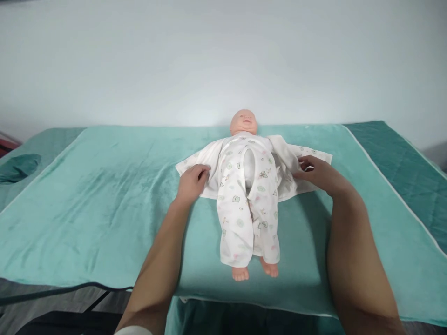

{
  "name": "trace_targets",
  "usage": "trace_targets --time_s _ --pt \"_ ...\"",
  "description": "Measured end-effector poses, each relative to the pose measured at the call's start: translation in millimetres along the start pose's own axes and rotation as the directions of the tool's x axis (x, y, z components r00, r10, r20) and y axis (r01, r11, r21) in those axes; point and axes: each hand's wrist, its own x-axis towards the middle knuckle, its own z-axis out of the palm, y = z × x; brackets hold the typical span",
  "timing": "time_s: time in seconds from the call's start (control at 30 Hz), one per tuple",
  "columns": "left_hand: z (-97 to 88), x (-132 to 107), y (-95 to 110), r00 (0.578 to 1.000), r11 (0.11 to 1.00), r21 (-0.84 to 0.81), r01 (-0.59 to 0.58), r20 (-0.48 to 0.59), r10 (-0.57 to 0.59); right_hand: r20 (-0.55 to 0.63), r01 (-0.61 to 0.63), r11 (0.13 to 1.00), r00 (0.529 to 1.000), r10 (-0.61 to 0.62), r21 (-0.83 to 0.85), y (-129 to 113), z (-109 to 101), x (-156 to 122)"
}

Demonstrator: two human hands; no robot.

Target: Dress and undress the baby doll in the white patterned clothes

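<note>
A baby doll (243, 122) lies on its back, head toward the wall and bare feet toward me. It wears white printed trousers (236, 204), pulled high over the belly, with an opening at the crotch. Beneath it a white baby shirt (290, 160) is spread open, its sleeves out to both sides. My left hand (193, 181) is closed at the shirt's edge on the left, fingertips pressed to the cloth. On the right, my right hand (316, 173) has curled fingers pinching the shirt's front flap. The doll's arms are hidden.
A light teal plush blanket (115, 204) covers the bed, with a darker green quilted cover (398, 153) showing at the right. A white wall (209, 60) rises directly behind. At the lower left, a dark curved bar (70, 291) runs along the bed's near edge.
</note>
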Motion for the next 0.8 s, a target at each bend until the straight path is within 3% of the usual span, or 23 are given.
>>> trace_targets --time_s 0.1,0.23,0.37,0.5,0.63,0.8 --pt "-0.2 0 0 1.0 1.0 0.003 0.002 0.001 -0.002 -0.062 -0.007 1.0 0.998 0.006 -0.007 -4 3 1" --pt "-0.8 0 1 1.0 1.0 0.003 0.02 0.007 -0.02 -0.082 -0.065 0.985 0.994 0.078 0.158 -11 7 4" --pt "-1.0 0 2 1.0 1.0 -0.004 0.024 0.011 -0.024 -0.08 -0.171 0.985 0.982 0.171 0.009 -17 8 3" --pt "-0.8 0 1 1.0 1.0 -0.01 0.028 0.006 -0.028 0.025 -0.114 0.982 0.993 0.112 0.15 -21 8 -4" --pt "-1.1 0 2 1.0 1.0 -0.014 0.024 0.009 -0.024 0.017 -0.05 0.937 0.999 0.047 0.347 -23 14 -4" --pt "-2.5 1 3 0.999 0.999 -0.003 0.045 0.022 -0.045 -0.043 0.031 0.978 0.999 -0.023 0.206 -29 32 -2"
